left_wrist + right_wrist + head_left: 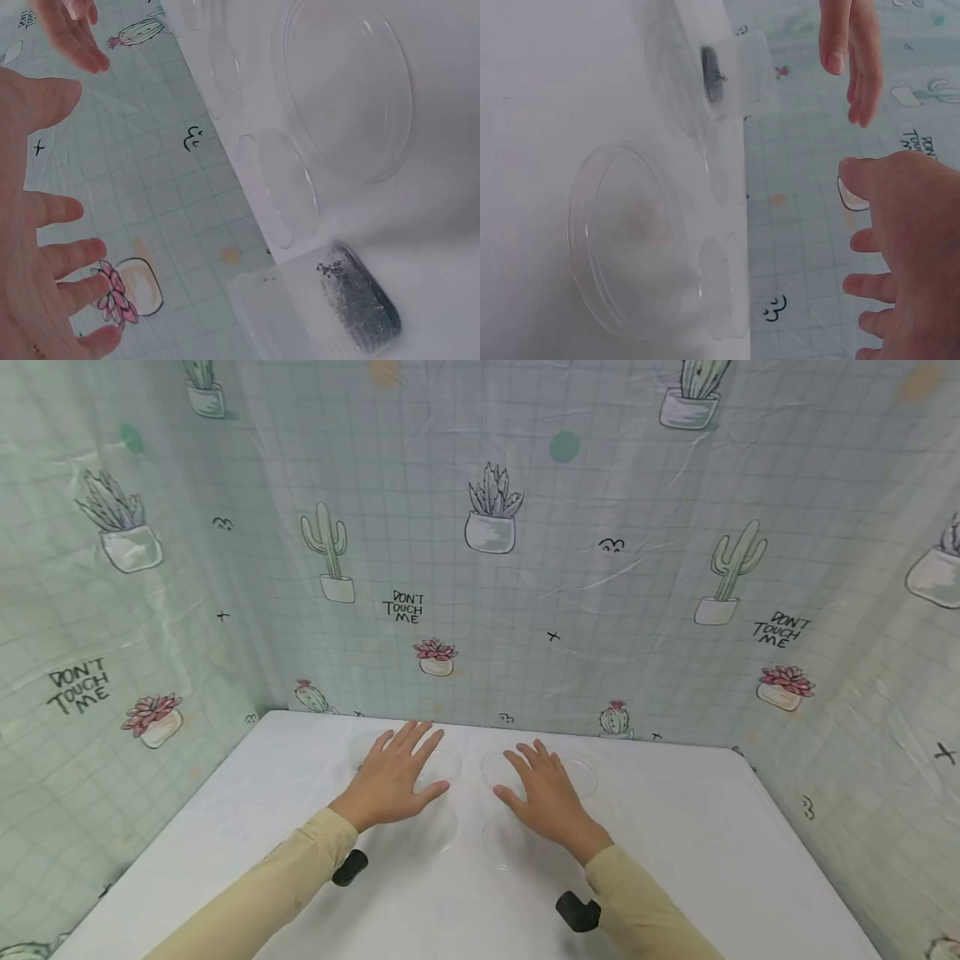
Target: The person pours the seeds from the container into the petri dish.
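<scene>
The person's left hand (pixel 393 781) and right hand (pixel 543 797) hover apart from each other, fingers spread and gripping nothing. Clear dishes (pixel 630 240) lie flat below and just beside each hand, apparently divided so both can reach their own. A clear tub (pixel 300 307) with dark stuff at its bottom stands by the left hand's outer side, perhaps for easy reach.

Count: one left hand (pixel 390 782), one right hand (pixel 547 797), two tan sleeves (pixel 258 889), two black devices (pixel 578 912), one white table (pixel 675 835), one clear container (pixel 360 304) with dark contents, at least five clear round dishes (pixel 349 90) (transparent edges, exact number uncertain), three full "DON'T TOUCH ME" prints (pixel 405 607) in head view.
</scene>
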Tool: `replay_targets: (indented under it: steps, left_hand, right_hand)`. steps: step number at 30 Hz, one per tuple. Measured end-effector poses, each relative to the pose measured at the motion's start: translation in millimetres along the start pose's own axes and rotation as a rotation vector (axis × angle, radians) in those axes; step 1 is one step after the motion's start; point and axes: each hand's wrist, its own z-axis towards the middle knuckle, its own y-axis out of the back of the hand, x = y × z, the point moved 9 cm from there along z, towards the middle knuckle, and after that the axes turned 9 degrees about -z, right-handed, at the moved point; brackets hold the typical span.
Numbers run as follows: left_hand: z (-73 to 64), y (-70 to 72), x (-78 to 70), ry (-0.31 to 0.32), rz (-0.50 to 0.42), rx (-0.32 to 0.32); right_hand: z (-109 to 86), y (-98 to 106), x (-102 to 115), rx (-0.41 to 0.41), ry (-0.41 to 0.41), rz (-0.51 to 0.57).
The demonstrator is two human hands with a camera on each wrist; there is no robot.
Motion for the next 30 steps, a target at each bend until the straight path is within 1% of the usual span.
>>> replay_targets:
  steps: [4,10,17,24,30]
  left_hand:
    - [-0.7,-0.2,2.8,0.006,0.003,-0.003]
    - [-0.7,0.9,6.9,0.013,0.017,-0.025]
    - [-0.6,0.2,13.3,0.043,0.012,-0.024]
    - [-2.2,4.4,18.6,0.066,0.007,-0.044]
    - [-4.0,7.4,23.4,0.086,0.0,-0.056]
  right_hand:
    - [1.7,-3,1,0.016,-0.008,0.002]
    - [3.6,-6,3,0.033,-0.01,-0.001]
    - [6.0,-8,9,0.03,0.009,-0.013]
    - [9.3,-12,10,0.034,0.001,-0.001]
    - [11.3,-14,11,0.024,0.013,-0.007]
